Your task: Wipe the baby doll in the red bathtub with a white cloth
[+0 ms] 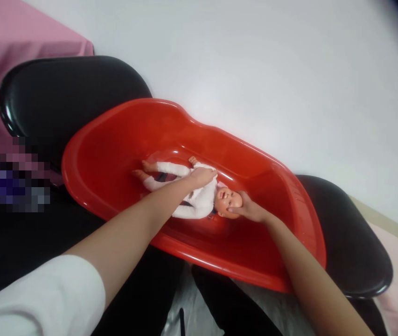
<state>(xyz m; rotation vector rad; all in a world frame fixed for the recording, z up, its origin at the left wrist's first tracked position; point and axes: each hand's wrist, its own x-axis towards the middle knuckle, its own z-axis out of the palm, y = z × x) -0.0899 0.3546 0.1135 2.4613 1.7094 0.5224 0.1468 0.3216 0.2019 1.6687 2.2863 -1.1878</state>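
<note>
Doll [199,198] in white clothes already lies on its back inside the red tub [115,140], left hand [204,176] resting flat on its chest, right hand [249,209] cupping its head, still dressed and dry.

The red tub [115,154] has open floor at its wide end, past the doll's [192,191] feet. Its raised rim walls in every side, so entry is from above. Both forearms cross the near rim, blocking it. The black chairs [62,93] flank the tub underneath.
</note>
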